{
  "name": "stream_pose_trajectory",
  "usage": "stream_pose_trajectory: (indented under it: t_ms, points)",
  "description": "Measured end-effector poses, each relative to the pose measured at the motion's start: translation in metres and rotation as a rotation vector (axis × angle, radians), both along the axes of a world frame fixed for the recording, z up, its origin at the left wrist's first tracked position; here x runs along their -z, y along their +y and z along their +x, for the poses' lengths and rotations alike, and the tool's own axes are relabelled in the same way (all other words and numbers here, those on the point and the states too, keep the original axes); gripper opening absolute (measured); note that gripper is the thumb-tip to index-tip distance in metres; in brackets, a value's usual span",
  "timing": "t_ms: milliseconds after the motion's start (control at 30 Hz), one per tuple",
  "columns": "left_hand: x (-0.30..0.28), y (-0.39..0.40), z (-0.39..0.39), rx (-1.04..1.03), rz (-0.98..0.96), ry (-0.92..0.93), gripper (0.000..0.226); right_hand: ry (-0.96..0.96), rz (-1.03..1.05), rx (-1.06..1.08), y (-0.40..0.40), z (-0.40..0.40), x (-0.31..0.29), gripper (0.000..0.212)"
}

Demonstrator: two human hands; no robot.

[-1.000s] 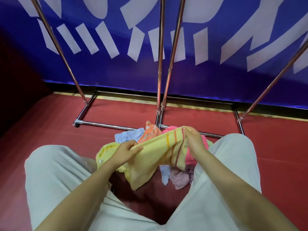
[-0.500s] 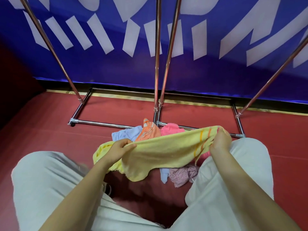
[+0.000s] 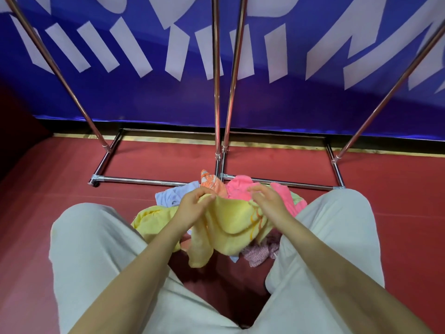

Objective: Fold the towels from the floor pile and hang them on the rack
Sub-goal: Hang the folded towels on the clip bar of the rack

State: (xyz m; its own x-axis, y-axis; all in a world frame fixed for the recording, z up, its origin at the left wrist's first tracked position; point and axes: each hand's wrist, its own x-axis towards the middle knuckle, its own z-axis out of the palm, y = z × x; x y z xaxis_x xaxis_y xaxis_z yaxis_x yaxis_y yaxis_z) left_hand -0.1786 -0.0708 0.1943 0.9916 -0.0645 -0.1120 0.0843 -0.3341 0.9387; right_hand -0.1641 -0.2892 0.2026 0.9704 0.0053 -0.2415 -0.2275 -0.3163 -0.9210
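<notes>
From the head view, our left hand (image 3: pixel 192 208) pinches the yellow towel (image 3: pixel 231 227) at its top edge; our right hand (image 3: pixel 269 201) hovers spread over the striped end. The towel sags between our knees above the floor pile (image 3: pixel 240 186), its length running left-right, so we judge the right grip nearer the free end.

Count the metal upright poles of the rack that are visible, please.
4: one leaning at far left, two close together in the middle, one leaning at far right. Their tops are cut off by the frame.
</notes>
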Motion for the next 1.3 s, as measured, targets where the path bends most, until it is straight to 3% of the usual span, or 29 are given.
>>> stream_pose_trajectory:
  t_ms: [100,233,433,700,833,967,1200,1300]
  points:
    - [-0.003,-0.007,-0.004,0.063,-0.013,-0.032,0.017,-0.056,-0.087,-0.204,0.012,-0.010,0.004,0.026]
    - [-0.008,-0.008,-0.011,0.078,-0.048,-0.062,0.015,-0.055,-0.041,-0.347,0.026,-0.017,0.005,0.028]
    - [-0.016,-0.001,-0.014,0.016,-0.053,-0.073,0.015,0.003,-0.035,-0.420,0.034,-0.018,0.007,0.006]
    - [0.008,0.012,-0.011,0.078,0.109,-0.024,0.009,-0.064,-0.149,-0.140,0.019,-0.004,-0.001,0.025]
    - [0.013,0.025,-0.013,0.014,0.150,0.010,0.018,-0.024,-0.188,-0.088,0.015,0.000,0.006,0.018]
    - [0.013,0.034,-0.008,-0.033,0.187,0.042,0.020,0.024,-0.132,0.094,0.007,0.012,0.005,0.016]
    - [0.019,0.041,-0.011,0.073,0.354,0.148,0.024,0.097,0.042,0.455,-0.014,0.024,0.008,0.018]
    - [0.016,0.043,-0.011,0.053,0.276,0.174,0.025,0.098,0.050,0.518,-0.020,0.027,0.006,0.018]
